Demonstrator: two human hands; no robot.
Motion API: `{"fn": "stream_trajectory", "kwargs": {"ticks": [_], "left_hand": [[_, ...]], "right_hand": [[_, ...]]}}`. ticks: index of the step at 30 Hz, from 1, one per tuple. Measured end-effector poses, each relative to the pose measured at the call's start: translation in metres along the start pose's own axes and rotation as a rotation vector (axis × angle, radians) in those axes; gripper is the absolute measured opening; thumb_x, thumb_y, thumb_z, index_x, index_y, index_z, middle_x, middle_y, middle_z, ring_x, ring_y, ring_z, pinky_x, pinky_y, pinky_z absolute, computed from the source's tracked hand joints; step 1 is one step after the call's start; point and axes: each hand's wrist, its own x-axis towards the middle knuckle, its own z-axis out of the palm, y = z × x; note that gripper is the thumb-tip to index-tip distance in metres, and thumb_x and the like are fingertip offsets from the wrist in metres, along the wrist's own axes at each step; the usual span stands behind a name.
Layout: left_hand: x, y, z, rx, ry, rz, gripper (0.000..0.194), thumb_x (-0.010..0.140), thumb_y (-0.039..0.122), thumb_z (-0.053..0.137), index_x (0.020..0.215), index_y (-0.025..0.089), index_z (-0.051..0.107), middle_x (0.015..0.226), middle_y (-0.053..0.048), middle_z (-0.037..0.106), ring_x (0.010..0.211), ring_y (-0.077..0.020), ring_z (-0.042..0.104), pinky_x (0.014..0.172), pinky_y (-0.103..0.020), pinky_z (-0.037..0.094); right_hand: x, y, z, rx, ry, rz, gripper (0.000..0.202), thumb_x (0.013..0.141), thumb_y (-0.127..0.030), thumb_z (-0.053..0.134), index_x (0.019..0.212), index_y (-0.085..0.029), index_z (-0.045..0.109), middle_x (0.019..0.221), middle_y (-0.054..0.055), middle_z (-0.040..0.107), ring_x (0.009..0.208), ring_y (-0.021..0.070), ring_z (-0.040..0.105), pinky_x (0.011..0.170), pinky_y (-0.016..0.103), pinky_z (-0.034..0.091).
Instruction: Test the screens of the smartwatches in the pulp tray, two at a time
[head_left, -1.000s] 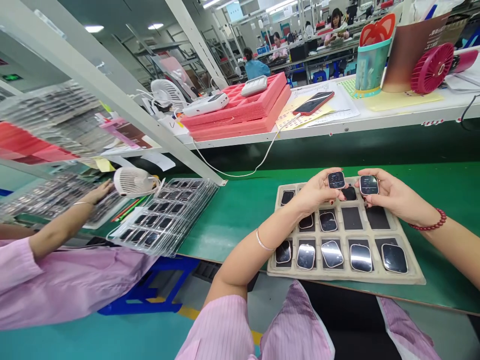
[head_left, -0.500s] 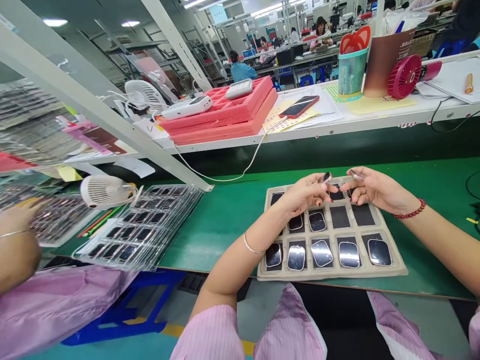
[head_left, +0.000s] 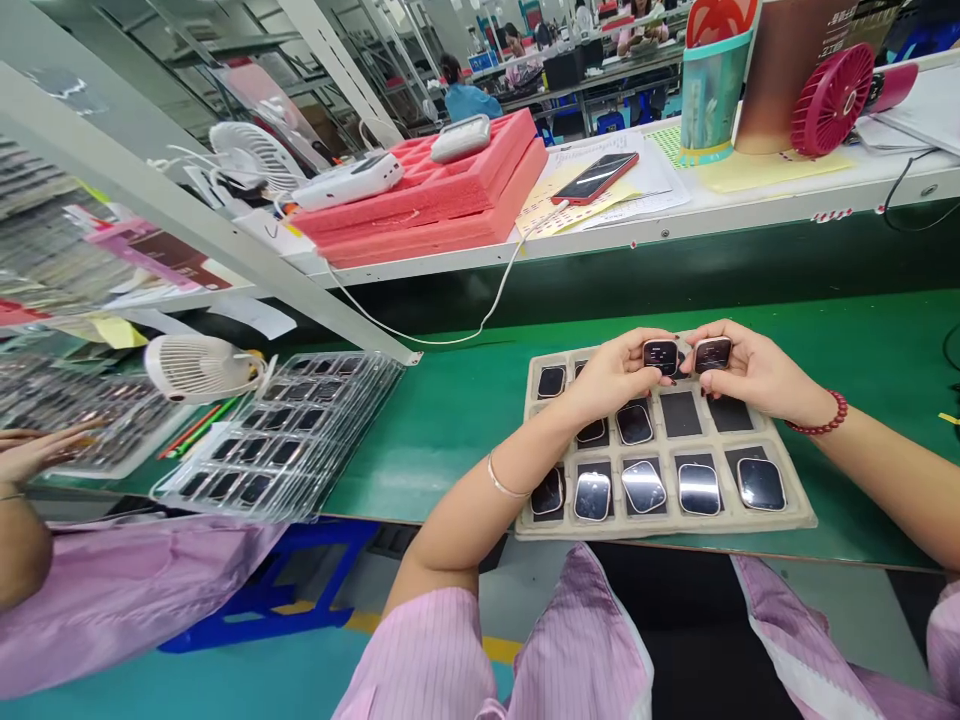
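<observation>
My left hand [head_left: 619, 375] pinches a square watch case [head_left: 661, 356], its dark face turned up. A second watch case [head_left: 712, 354] is gripped by my right hand [head_left: 757, 372], close beside the first. Both hands are over the back rows of a beige compartment tray [head_left: 795, 518]. The tray's front row holds several dark-faced watch cases, among them one at the right end [head_left: 760, 484]. Two middle-row compartments, one with a bare dark pad [head_left: 682, 414], hold no watch case. My hands hide part of the back row.
Stacked clear trays [head_left: 300, 430] and a white fan [head_left: 199, 368] stand left, near another person's hand [head_left: 45, 450]. A slanted white post [head_left: 300, 290] meets the green table [head_left: 450, 420]. Above runs a shelf with red foam [head_left: 420, 220], a phone [head_left: 598, 179] and a magenta fan [head_left: 832, 100].
Both held watch cases have turned from edge-on to face up, with lit marks now showing. The view has shifted slightly. The other person's hand at the left has changed pose.
</observation>
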Motion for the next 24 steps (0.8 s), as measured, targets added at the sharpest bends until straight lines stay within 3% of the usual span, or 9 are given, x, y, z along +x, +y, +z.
{"fn": "stream_trajectory", "kwargs": {"ticks": [15,24], "left_hand": [[-0.0011,0.0013,0.0,-0.016,0.007,0.001,0.04,0.078,0.017,0.067,0.117,0.015,0.062,0.11,-0.009,0.071,0.084,-0.0173,0.072,0.071,-0.024,0.053],[-0.0001,0.0018,0.0027,-0.042,0.003,0.04,0.04,0.073,0.009,0.064,0.112,0.015,0.062,0.121,-0.01,0.069,0.093,-0.0176,0.071,0.085,-0.029,0.056]], "right_hand": [[-0.0011,-0.0006,0.0016,-0.004,0.031,0.01,0.027,0.079,-0.023,0.075,0.103,-0.022,0.062,0.094,0.004,0.071,0.065,0.0146,0.065,0.059,0.031,0.06],[-0.0014,-0.0003,0.0016,-0.021,0.022,-0.005,0.03,0.08,-0.02,0.074,0.107,-0.022,0.062,0.1,0.005,0.071,0.069,0.0161,0.067,0.065,0.033,0.061]]}}
